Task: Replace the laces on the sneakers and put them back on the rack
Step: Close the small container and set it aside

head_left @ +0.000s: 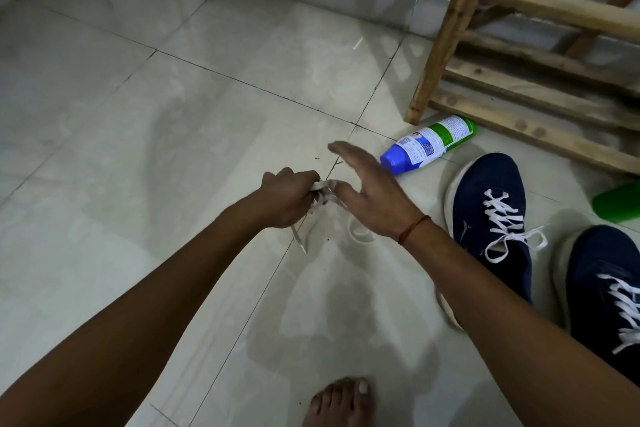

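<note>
One spray can (428, 145) lying by rack (457, 10) | left hand (287, 196) grips laces (319, 196)

A wooden shoe rack (457, 28) stands by the wall. At the foot of its leg a blue-and-green spray can (429, 144) lies on its side. 2 white-laced navy sneakers (491, 184) sit on the tiled floor (173, 114) before the rack. Farther from the rack, the left hand (287, 199) grips a bunched white lace (320, 191); the right hand (372, 199) hovers just beside it, fingers straight.
</note>
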